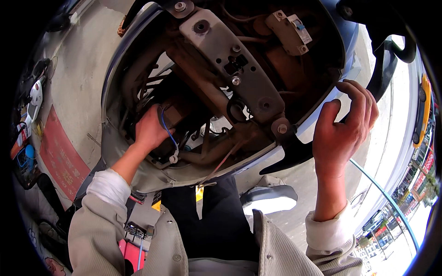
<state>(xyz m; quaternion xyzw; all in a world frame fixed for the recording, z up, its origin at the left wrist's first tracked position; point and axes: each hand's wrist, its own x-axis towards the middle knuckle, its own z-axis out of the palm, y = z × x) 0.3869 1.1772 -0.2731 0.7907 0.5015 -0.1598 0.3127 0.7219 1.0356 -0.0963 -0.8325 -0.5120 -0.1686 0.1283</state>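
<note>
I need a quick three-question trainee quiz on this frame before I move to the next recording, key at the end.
1. True or false: the right hand is reaching inside the open shell.
2. Multiple choice: what colour is the thin wire running by the left hand?
A) yellow
B) blue
C) green
3. Open: in the picture, on which side of the long metal plate does the small switch box sit?

Key:
1. False; it is raised outside, at the right.
2. B
3. The right side.
</note>
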